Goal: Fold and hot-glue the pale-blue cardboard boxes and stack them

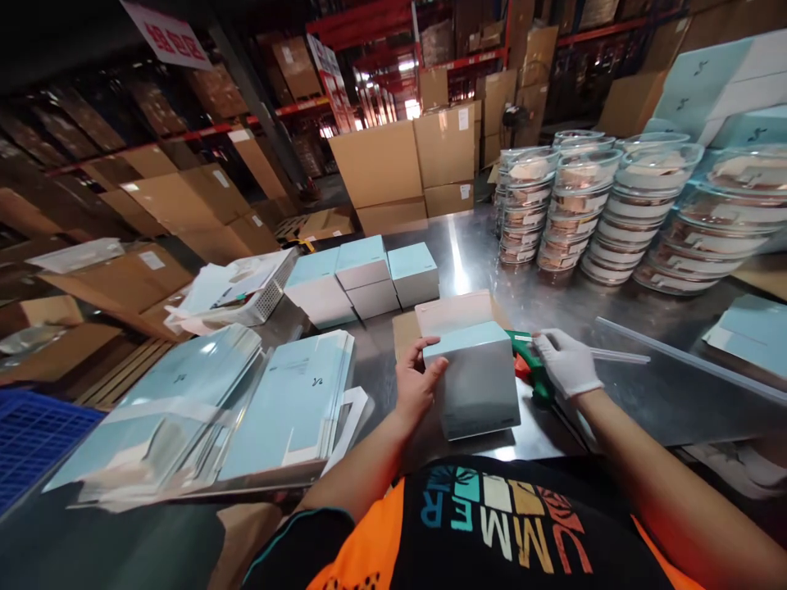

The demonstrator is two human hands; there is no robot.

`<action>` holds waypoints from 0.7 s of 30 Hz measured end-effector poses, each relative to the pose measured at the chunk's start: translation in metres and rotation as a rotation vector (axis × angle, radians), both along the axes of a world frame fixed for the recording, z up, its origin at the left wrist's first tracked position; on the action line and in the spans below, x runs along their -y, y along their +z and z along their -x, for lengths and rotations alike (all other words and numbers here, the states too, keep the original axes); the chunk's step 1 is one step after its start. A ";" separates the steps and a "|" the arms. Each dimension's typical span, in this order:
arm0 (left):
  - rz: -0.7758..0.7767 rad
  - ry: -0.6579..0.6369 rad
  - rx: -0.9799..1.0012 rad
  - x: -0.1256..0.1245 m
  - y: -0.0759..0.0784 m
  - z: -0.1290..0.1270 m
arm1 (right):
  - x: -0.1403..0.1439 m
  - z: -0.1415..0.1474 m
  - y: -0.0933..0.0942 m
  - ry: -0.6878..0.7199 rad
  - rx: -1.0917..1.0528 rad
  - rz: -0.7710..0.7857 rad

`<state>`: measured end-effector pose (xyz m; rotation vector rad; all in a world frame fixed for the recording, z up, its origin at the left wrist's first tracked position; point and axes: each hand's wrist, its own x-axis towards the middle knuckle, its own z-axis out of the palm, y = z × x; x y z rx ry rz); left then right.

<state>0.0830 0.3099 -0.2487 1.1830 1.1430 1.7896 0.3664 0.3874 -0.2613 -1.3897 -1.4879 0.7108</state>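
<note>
A light-blue and white cardboard box [479, 385] stands on the metal table in front of me. My bare left hand [419, 373] grips its upper left corner, thumb on the near side and fingers round the back. Beside the box's right side, my white-gloved right hand [562, 360] has its fingers closed on a green tape dispenser [538, 381] with a red part. Part of that tool is hidden by the box and glove. Behind the box, a pale flat panel [452, 307] and some brown cardboard [404, 332] show.
Flat blue cartons [286, 401] are stacked at the left, near a white basket [267, 299]. Several closed blue boxes [362, 262] stand behind. Stacked glass containers [639, 205] line the back right. Clear plastic strips [620, 356] lie on the metal table [664, 401].
</note>
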 end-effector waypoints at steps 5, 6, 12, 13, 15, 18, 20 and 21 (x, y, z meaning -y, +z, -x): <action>-0.076 -0.052 -0.085 -0.004 -0.010 -0.002 | 0.017 0.056 0.030 0.319 -0.353 0.090; -0.084 -0.064 -0.107 -0.004 -0.012 -0.001 | 0.019 0.062 0.034 0.361 -0.356 0.095; -0.086 -0.081 -0.214 -0.003 -0.030 0.012 | 0.024 0.054 0.026 0.503 -0.263 -0.078; -0.117 -0.085 -0.198 -0.003 -0.032 0.013 | 0.026 0.049 0.023 0.541 -0.227 -0.142; -0.230 -0.114 -0.119 -0.004 -0.035 0.013 | 0.031 0.040 0.018 0.604 -0.156 -0.283; -0.427 -0.219 -0.110 -0.006 -0.029 0.020 | 0.040 0.033 0.017 0.677 -0.068 -0.446; -0.496 -0.342 -0.321 -0.008 -0.020 0.030 | 0.046 0.032 0.022 0.745 0.002 -0.491; -0.511 -0.409 -0.444 -0.009 -0.014 0.036 | 0.048 0.032 0.025 0.781 0.041 -0.494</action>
